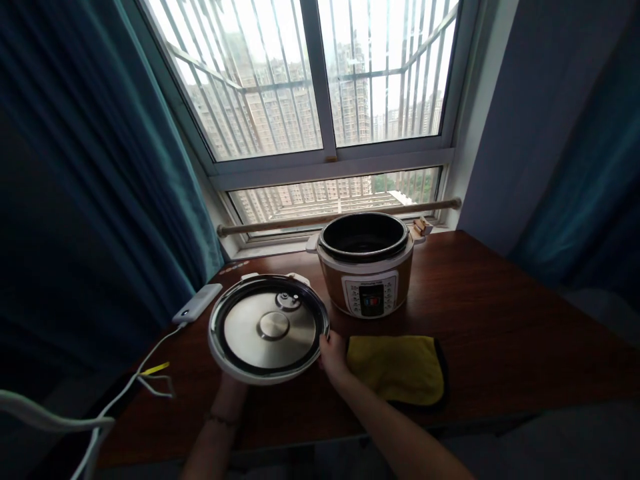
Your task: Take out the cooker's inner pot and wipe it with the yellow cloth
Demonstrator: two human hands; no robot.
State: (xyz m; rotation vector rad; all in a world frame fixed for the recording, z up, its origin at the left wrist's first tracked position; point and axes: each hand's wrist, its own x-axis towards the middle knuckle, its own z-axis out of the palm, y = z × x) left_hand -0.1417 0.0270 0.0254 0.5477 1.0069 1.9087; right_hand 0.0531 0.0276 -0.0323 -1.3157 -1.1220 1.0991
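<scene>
Steel-faced lid held underside up near the table's front-left edge — right hand fingers curled on its rim, left hand beneath, grip hidden. Probably mid-inspection; wiping next would call for the yellow cloth — cooker open behind.

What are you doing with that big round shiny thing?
A person is holding the pressure cooker lid upside down over the wooden table, so its shiny metal underside faces up. The right hand grips the lid's right edge. The left hand is mostly hidden under the lid, and only its wrist shows. The cooker stands open by the window with its inner pot uncovered. A yellow cloth lies on the table just right of the right hand, and a white power bank lies left of the lid.
</scene>
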